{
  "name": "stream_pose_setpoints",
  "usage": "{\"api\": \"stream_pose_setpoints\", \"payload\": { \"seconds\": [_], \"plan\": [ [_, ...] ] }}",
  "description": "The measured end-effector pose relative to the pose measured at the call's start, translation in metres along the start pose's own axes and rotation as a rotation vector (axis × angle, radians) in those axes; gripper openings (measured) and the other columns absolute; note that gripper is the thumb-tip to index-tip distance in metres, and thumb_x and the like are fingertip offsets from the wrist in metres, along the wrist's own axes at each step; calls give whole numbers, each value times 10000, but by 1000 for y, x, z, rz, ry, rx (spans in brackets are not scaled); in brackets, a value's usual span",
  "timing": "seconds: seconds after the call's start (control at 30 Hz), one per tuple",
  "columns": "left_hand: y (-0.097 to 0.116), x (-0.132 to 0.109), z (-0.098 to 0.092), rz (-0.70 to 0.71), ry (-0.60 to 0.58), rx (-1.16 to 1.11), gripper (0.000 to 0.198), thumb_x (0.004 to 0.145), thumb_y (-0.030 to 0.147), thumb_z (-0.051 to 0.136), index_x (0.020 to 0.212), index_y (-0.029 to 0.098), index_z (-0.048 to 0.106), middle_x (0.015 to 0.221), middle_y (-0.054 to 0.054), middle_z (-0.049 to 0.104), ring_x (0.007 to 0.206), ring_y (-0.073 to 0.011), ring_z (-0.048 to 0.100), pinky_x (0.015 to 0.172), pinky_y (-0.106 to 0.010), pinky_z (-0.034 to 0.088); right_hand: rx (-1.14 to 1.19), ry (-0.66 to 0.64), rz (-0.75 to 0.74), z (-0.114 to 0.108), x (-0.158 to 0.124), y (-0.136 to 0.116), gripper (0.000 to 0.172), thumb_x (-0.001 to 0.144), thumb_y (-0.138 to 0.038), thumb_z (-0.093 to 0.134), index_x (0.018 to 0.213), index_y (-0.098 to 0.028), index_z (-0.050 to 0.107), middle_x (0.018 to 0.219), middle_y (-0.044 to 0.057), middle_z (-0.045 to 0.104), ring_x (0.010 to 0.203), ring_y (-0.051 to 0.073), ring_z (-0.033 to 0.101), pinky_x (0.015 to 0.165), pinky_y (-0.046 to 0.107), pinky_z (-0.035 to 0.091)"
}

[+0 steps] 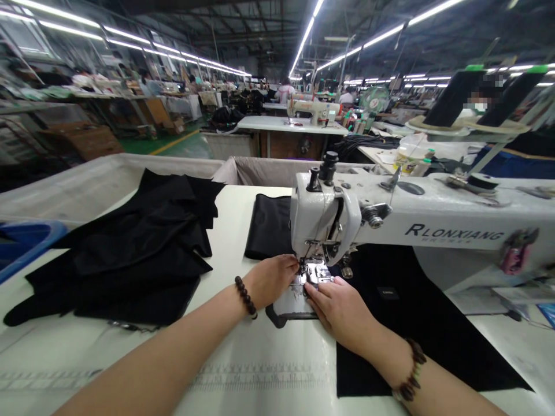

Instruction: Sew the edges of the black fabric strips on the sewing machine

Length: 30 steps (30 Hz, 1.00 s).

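Indoors, factory hall (260, 52), white table (260, 358); left hand (271, 280) fingers closed, right hand (340, 309) fingers flat.

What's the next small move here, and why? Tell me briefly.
Likely ease the fabric edge under the foot: left hand and right hand both sit at the foot, the right flat on the fabric, whose edge lies beside it.
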<state>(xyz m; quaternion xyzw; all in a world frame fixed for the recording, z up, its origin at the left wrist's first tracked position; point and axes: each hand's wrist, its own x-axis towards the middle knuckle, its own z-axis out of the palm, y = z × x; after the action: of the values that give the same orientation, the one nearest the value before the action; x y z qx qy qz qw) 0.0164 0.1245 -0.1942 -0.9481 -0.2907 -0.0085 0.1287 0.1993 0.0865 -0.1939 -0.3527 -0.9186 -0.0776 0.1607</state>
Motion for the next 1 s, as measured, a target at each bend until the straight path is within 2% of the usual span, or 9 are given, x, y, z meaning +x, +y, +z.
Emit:
{"api": "stream_pose_setpoints", "payload": {
  "seconds": [0.2, 0.37, 0.57, 0.63, 0.73, 0.8, 0.9, 0.97, 1.0],
  "plan": [
    [3, -4, 5, -10, 35, 12, 159, 828, 128, 518, 944, 75, 611, 985, -81, 647, 1009, -185, 531, 946, -272, 336, 51, 24, -4, 2, -2, 1, 212, 809, -130, 504, 982, -119, 626, 650, 27, 600, 566, 157, 519, 568, 270, 341],
    [3, -10, 9, -21, 74, -8, 132, 823, 199, 555, 909, 121, 617, 1010, -61, 631, 1078, -198, 476, 959, -288, 315, 149, 60, 17, 2, -3, 2, 230, 861, -156, 410, 874, -173, 638, 630, 23, 586, 545, 153, 501, 523, 254, 335],
    [4, -13, 3, -156, 126, -63, 172, 858, 280, 510, 888, 131, 590, 913, -63, 619, 900, -197, 541, 769, -311, 427, 245, 95, 35, 0, -6, 1, 343, 907, -201, 330, 679, -187, 585, 607, 26, 562, 570, 144, 506, 537, 246, 345],
    [4, -13, 3, -195, 128, -80, 181, 844, 312, 527, 871, 145, 591, 914, -59, 616, 855, -196, 552, 718, -307, 444, 276, 149, 22, 5, -7, 3, 353, 913, -211, 313, 665, -185, 563, 590, 21, 550, 549, 135, 500, 542, 243, 354],
    [0, -10, 6, -309, 118, -115, 244, 807, 373, 571, 876, 141, 603, 895, -68, 632, 858, -199, 570, 749, -305, 461, 306, 220, 50, 9, -8, 7, 281, 911, -261, 345, 730, -179, 544, 576, 10, 537, 517, 132, 492, 517, 238, 369],
    [-6, -10, 8, -453, 118, -134, 358, 797, 396, 575, 1002, 102, 577, 1015, -144, 615, 962, -255, 557, 833, -388, 445, 306, 205, 113, 0, -9, 12, 224, 898, -277, 389, 763, -172, 534, 594, 13, 553, 529, 139, 510, 510, 241, 391],
    [-13, -15, 5, -613, 116, -167, 526, 811, 338, 556, 1223, 44, 416, 1299, -282, 386, 1189, -370, 390, 916, -575, 334, 329, 184, 273, -30, -18, 19, 223, 893, -309, 414, 778, -169, 545, 659, 39, 612, 592, 161, 575, 558, 261, 452],
    [-15, -21, -3, -596, 87, -215, 510, 795, 255, 569, 1238, 61, 406, 1335, -269, 347, 1214, -364, 369, 930, -568, 332, 325, 130, 349, -52, -35, 19, 247, 867, -375, 463, 948, -166, 566, 853, 86, 663, 759, 196, 628, 632, 281, 493],
    [-14, -24, -9, -553, 63, -247, 468, 781, 218, 579, 1209, 81, 447, 1313, -239, 399, 1187, -342, 414, 929, -526, 363, 290, 84, 335, -60, -47, 16, 365, 832, -427, 505, 1084, -166, 535, 1004, 116, 646, 884, 223, 621, 685, 299, 503]
  ]
}}
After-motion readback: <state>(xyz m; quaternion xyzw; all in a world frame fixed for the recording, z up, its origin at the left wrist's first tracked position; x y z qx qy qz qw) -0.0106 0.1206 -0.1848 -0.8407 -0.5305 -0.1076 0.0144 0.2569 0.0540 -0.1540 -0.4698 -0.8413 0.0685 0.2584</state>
